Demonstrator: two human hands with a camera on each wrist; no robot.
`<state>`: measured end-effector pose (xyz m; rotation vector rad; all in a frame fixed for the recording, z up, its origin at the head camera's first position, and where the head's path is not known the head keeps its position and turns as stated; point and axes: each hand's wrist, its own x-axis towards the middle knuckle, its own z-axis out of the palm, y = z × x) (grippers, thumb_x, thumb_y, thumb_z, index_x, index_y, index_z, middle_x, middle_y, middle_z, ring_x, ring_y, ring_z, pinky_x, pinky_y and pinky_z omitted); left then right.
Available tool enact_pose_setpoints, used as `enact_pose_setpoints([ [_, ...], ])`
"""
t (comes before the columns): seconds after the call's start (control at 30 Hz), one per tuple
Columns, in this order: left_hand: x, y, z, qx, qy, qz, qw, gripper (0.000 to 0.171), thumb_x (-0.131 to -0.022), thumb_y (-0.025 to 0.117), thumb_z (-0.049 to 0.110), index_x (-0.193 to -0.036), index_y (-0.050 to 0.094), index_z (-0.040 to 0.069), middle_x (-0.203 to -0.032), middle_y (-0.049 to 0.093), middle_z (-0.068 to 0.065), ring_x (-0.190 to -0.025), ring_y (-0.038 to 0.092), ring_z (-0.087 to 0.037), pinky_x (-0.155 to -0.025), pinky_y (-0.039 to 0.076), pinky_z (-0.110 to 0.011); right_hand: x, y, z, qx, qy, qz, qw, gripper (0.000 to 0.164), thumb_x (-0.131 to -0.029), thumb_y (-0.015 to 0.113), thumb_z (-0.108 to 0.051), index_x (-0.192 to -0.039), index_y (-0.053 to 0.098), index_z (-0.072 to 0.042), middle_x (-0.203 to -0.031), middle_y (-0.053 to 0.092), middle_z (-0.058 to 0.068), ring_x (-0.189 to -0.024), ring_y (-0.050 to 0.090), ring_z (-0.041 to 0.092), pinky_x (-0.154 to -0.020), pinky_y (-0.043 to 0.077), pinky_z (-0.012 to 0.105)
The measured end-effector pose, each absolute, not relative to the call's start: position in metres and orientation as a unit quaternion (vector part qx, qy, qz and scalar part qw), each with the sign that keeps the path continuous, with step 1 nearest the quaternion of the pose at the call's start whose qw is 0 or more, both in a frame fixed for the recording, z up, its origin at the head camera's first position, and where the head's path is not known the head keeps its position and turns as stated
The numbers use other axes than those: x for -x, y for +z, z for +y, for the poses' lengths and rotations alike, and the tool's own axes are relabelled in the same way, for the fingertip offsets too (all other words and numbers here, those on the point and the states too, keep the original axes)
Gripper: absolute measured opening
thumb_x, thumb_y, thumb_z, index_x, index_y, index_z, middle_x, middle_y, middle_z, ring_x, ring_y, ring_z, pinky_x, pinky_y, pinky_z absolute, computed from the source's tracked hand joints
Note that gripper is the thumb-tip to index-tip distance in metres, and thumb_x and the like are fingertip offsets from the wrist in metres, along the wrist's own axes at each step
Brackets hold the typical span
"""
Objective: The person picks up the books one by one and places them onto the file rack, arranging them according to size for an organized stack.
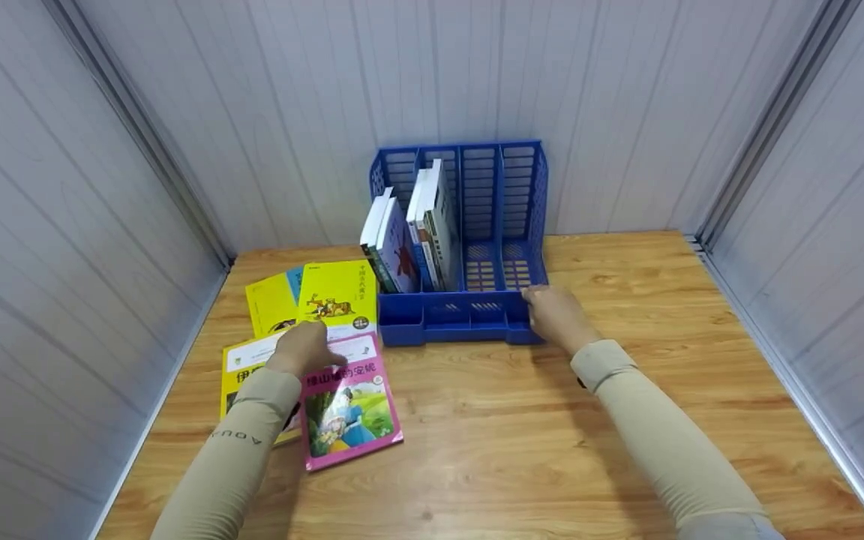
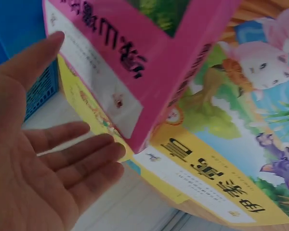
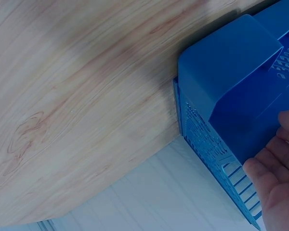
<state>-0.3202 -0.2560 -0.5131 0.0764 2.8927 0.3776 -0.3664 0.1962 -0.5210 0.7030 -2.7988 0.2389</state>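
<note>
The head view shows the left hand above a small group of books, thumb well apart from the fingers, which are loosely bent and hold nothing. The left wrist view shows the thumb passing across the white band of the pink book and the fingertips beside its corner; whether they touch the cover cannot be told. Taking that hand as the centre of a clock, the pink book lies at five o'clock, its cover showing a figure in blue on a green landscape. At eight o'clock is a yellow book with cartoon animals, its edge overlapped by the pink book. At one o'clock lies a yellow book with a tiger, beside the blue rack; at eleven is another yellow book, and at twelve a sliver of a blue book shows between these two.

The right hand is at the rack's four o'clock corner, its fingers bent over the rim and gripping it. The rack stands at twelve o'clock in the head view, in front of a pale panelled wall. Inside it, white-edged books lean at nine o'clock and a taller set of books stands at ten, in the next compartment. A row of low trays runs along its six o'clock side. Everything sits on a wood-grained surface. Both forearms wear beige sleeves.
</note>
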Motion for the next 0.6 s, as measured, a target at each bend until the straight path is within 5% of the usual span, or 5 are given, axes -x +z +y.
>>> enact_pose_setpoints([
  [0.33,0.3165,-0.512,-0.2548,-0.051,0.077,0.978,0.187,0.067,-0.081,0.096,0.044,-0.121,0.072,-0.004,-0.103,0.07,-0.016,-0.086,0.06,-0.028,-0.084,0.056,-0.049,0.3643,-0.523,0.1958,-0.239,0.088,-0.958,0.129,0.029,-0.097,0.063,0.004,-0.123,0.076,0.008,-0.119,0.079,0.026,-0.108,0.077,0.044,-0.094,0.063,0.055],
  [0.6,0.3206,-0.5117,-0.2578,-0.066,0.078,0.98,0.169,0.065,-0.079,0.097,0.04,-0.12,0.073,-0.004,-0.107,0.069,-0.018,-0.092,0.06,-0.031,-0.092,0.056,-0.052,0.3639,-0.5185,0.1939,-0.226,0.088,-0.964,0.106,0.033,-0.101,0.06,0.002,-0.131,0.074,0.007,-0.128,0.077,0.025,-0.117,0.075,0.043,-0.1,0.062,0.054],
])
